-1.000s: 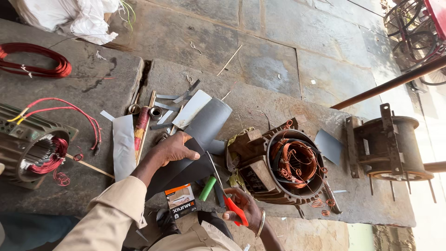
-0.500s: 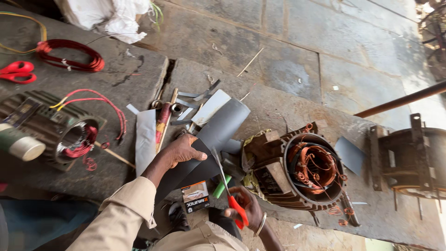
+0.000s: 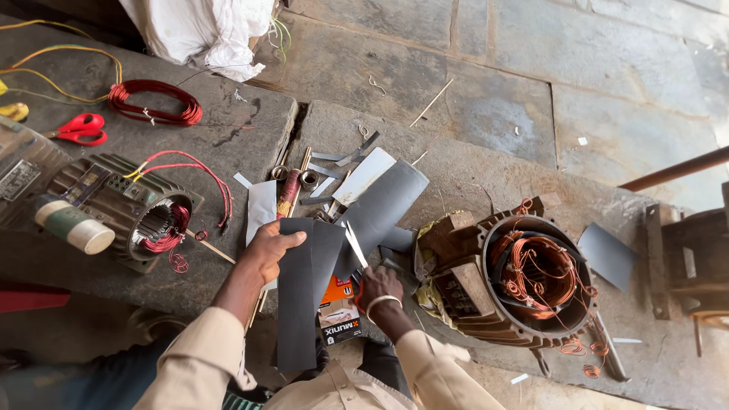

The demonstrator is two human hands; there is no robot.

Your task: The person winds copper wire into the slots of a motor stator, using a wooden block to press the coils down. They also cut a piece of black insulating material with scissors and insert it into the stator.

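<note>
The left hand (image 3: 267,250) grips a dark insulation-paper strip (image 3: 298,304) while the right hand (image 3: 377,287), fingers clenched on scissors (image 3: 355,247), cuts it; steady feeding seems needed.

- Your left hand (image 3: 267,250) sits palm-down, fingers curled forward in a pinch, thumb pointing right.
- Your left forearm rises from the lower left in a beige sleeve, cuff pushed back from the bare wrist.
- Your right hand (image 3: 378,286) is clenched, knuckles up, a pale band round the wrist.
- Your right forearm, sleeved alike, enters from the bottom edge; the hands lie near each other.
</note>
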